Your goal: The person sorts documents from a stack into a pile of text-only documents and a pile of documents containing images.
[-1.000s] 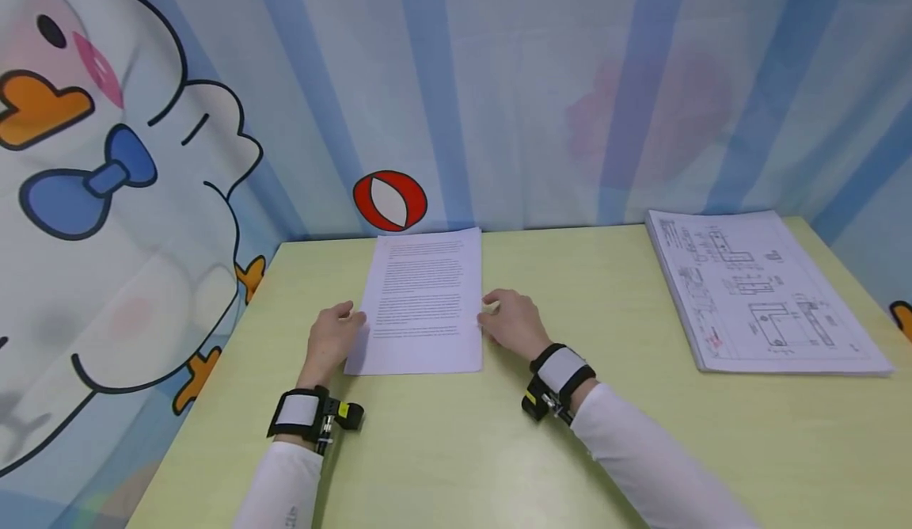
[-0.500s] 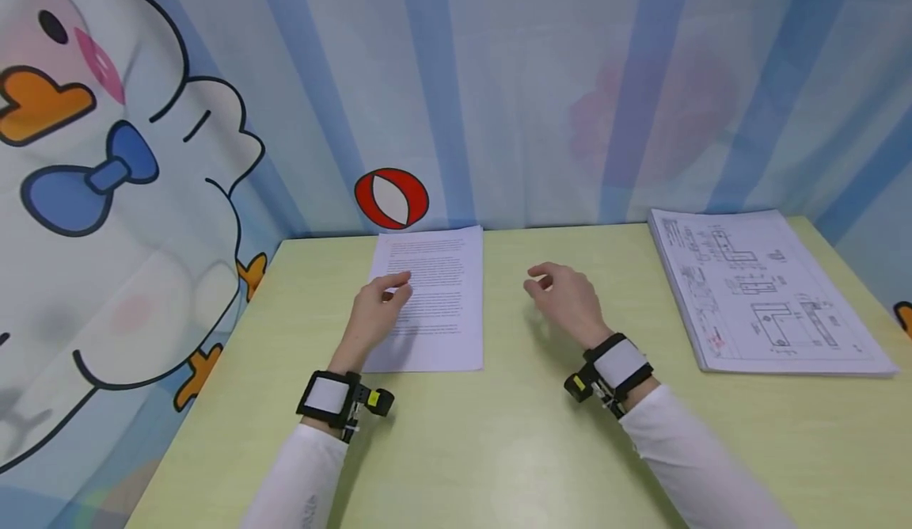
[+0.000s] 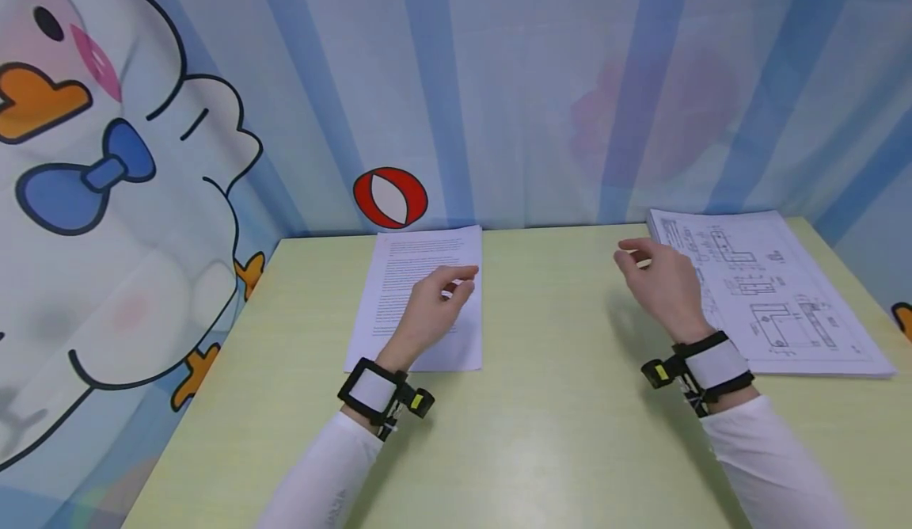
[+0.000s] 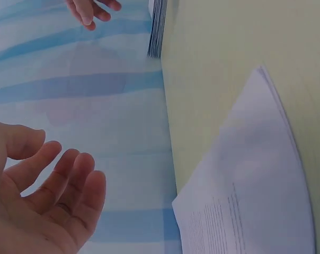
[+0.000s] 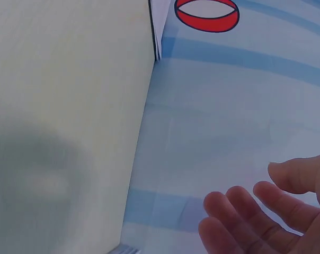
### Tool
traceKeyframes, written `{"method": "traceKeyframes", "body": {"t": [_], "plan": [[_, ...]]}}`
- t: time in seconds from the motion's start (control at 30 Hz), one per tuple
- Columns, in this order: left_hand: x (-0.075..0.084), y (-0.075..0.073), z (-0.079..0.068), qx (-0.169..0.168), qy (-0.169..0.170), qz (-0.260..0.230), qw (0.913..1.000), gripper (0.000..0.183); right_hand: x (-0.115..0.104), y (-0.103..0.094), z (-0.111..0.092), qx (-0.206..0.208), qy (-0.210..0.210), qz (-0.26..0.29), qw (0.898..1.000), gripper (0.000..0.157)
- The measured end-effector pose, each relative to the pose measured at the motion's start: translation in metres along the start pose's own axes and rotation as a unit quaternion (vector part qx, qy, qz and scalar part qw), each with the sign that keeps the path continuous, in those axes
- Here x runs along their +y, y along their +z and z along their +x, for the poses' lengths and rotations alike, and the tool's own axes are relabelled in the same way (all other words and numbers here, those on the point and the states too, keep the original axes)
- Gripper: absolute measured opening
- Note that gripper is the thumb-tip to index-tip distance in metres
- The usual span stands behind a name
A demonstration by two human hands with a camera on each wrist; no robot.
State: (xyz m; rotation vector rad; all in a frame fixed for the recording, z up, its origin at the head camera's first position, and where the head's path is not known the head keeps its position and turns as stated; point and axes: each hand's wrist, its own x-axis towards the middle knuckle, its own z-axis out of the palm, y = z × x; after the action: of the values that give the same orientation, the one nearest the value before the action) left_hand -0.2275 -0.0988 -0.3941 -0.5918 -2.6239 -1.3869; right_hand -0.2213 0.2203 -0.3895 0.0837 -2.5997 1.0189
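Above the printed text sheets (image 3: 399,291) hovers my left hand (image 3: 435,303), its fingers loosely bent and holding nothing. In the left wrist view those text sheets (image 4: 266,159) lie flat on the table, apart from the left hand (image 4: 54,201). Just left of a thick stack of drawing sheets (image 3: 777,291), my right hand (image 3: 663,283) is raised over the table and covers part of the stack's left edge. The right wrist view shows the right hand (image 5: 276,217) with relaxed fingers and nothing in them.
Both piles lie on a pale yellow-green table (image 3: 541,434). Behind its far edge hangs a blue striped curtain (image 3: 527,101) with a red-and-white ball print (image 3: 390,198). A large cartoon bird print (image 3: 142,275) covers the left side.
Both hands have left the sides of the text sheets and moved right. The left now passes over those sheets, the right has come to the drawing stack. Neither pile has visibly moved.
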Motion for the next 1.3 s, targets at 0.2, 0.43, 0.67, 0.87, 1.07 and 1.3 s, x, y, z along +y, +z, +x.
{"method": "traceKeyframes", "body": {"t": [0.2, 0.43, 0.67, 0.87, 1.07, 1.3], "plan": [[0.014, 0.026, 0.010, -0.032, 0.027, 0.015, 0.9990, 0.030, 0.021, -0.022, -0.004, 0.061, -0.004, -0.011, 0.998, 0.035], [0.026, 0.057, 0.025, -0.064, 0.021, 0.002, 0.9977, 0.034, 0.052, -0.044, -0.005, 0.047, 0.000, -0.045, 0.998, 0.040], [0.041, 0.095, 0.036, -0.098, -0.002, -0.014, 0.9951, 0.034, 0.087, -0.062, -0.008, 0.007, 0.034, -0.072, 0.997, 0.049], [0.051, 0.124, 0.038, -0.122, -0.037, -0.052, 0.9905, 0.033, 0.113, -0.079, -0.011, -0.034, 0.081, -0.098, 0.991, 0.059], [0.052, 0.145, 0.041, -0.149, -0.069, -0.148, 0.9754, 0.033, 0.139, -0.094, -0.015, -0.058, 0.159, -0.114, 0.979, 0.065], [0.053, 0.173, 0.040, -0.154, -0.144, -0.200, 0.9569, 0.029, 0.164, -0.094, -0.016, -0.088, 0.212, -0.139, 0.963, 0.069]]}}
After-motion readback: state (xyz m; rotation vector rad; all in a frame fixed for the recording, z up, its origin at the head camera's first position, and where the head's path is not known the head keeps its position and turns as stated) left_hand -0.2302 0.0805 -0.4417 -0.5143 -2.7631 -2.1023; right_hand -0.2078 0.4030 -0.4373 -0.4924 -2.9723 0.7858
